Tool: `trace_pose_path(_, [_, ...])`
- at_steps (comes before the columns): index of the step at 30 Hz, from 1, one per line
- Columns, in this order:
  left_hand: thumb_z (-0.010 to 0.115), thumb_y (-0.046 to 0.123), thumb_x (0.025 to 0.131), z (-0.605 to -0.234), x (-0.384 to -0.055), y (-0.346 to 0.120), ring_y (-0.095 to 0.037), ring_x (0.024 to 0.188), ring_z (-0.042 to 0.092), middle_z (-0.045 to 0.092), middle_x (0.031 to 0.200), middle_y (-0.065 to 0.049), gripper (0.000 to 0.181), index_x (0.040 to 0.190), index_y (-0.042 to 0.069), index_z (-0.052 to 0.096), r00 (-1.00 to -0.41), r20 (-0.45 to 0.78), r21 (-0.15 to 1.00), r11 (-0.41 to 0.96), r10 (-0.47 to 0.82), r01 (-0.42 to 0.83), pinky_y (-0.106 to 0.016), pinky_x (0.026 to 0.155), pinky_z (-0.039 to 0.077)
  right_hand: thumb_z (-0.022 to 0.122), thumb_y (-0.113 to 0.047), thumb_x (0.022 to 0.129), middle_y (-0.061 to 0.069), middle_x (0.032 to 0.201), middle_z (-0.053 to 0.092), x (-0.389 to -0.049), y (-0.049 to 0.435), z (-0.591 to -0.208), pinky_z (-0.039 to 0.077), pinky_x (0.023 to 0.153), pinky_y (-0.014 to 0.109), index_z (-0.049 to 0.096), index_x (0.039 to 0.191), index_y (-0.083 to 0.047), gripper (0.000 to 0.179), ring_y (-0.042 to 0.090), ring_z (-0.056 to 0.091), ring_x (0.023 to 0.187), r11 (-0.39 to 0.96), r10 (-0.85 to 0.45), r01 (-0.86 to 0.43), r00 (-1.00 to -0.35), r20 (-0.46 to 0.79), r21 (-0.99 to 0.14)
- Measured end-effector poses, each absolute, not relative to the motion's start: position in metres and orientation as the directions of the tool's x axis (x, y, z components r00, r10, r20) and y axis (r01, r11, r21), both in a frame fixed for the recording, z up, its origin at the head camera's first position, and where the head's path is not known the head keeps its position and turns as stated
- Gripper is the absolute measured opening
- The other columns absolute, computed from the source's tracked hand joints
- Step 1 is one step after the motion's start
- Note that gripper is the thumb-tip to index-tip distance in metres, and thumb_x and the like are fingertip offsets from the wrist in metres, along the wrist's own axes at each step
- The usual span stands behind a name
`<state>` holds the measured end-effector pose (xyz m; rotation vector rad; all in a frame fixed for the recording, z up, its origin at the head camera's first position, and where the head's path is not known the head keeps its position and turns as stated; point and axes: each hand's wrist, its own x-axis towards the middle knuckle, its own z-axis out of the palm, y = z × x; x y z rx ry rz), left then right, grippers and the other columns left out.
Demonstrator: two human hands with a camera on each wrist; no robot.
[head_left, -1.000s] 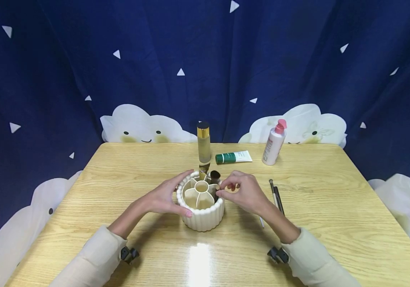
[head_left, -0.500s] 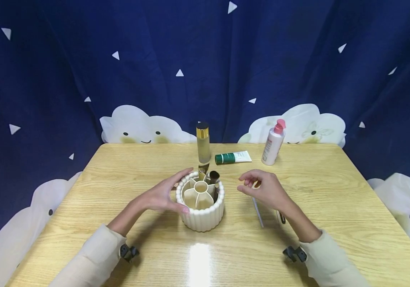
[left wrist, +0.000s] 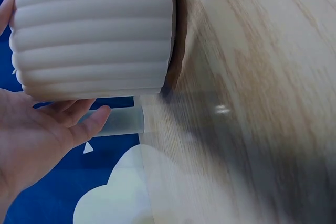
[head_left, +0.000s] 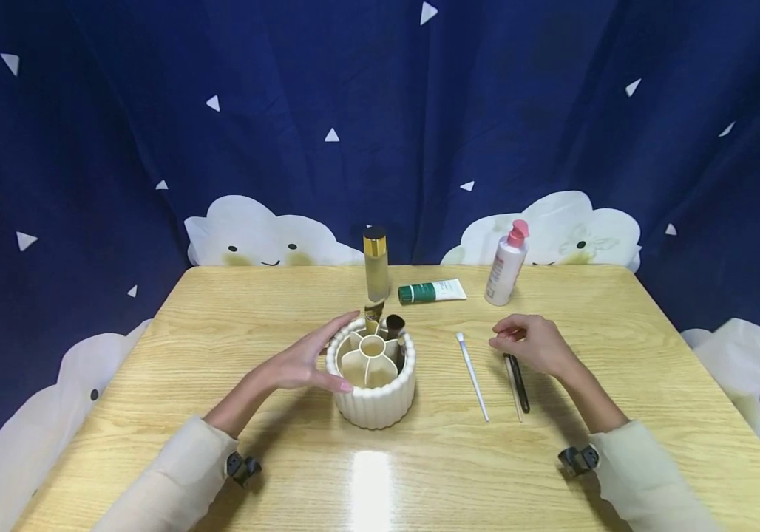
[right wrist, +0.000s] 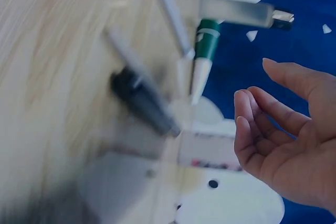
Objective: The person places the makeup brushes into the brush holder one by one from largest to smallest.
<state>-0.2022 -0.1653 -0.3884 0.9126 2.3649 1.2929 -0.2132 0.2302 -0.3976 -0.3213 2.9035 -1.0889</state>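
A cream ribbed makeup brush holder (head_left: pixel 376 406) with petal-shaped dividers stands upright on the table. My left hand (head_left: pixel 300 363) holds its left side, thumb at the near rim and fingers toward the back. Inside are a gold-ferruled brush (head_left: pixel 372 313) at the back and a dark-bristled brush (head_left: pixel 395 325) at the right. My right hand (head_left: pixel 531 344) hovers with loosely bent fingers and nothing in them. Under it lie a black stick-like item (head_left: pixel 519 386) and a thin brush (head_left: pixel 512 388), their far ends hidden. A slim white stick (head_left: pixel 472 375) lies between the holder and that hand.
Toward the table's back edge stand a gold-capped bottle (head_left: pixel 376 270) and a white pump bottle (head_left: pixel 506 270) with a pink top. A green and white tube (head_left: pixel 432 291) lies between them. Behind the table hangs a dark blue curtain (head_left: pixel 273 96).
My right hand has let go of the dark-bristled brush at the holder's right compartment and moved right, over the black item. My left hand stays at the holder.
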Motion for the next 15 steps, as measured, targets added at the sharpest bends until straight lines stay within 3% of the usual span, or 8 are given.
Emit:
trace_pose_path(8, [0.081,0.037,0.068,-0.388,-0.200,-0.162,-0.034,0.145,0.017,0.015,0.160,-0.008,0.113,0.153,0.018,0.011,-0.769,0.028,0.801,0.446,0.639,0.400,-0.064,0.114,0.016,0.069,-0.024,0.084,0.009,0.080,0.065,-0.218,0.253,-0.410,0.045,0.054,0.026,0.065,0.094,0.002,0.028,0.016,0.056,0.066,0.811,-0.124,-0.029,-0.984,-0.124,-0.584])
trace_pose_path(15, [0.082,0.038,0.068,-0.389,-0.200,-0.161,-0.035,0.145,0.016,0.013,0.160,-0.009,0.114,0.154,0.019,0.009,-0.775,0.028,0.784,0.468,0.631,0.409,-0.063,0.114,0.016,0.074,-0.024,0.078,0.005,0.068,0.066,-0.222,0.258,-0.420,0.043,0.048,0.024,0.064,0.085,0.000,0.027,0.015,0.059,0.060,0.817,-0.122,0.007,-0.975,-0.184,-0.577])
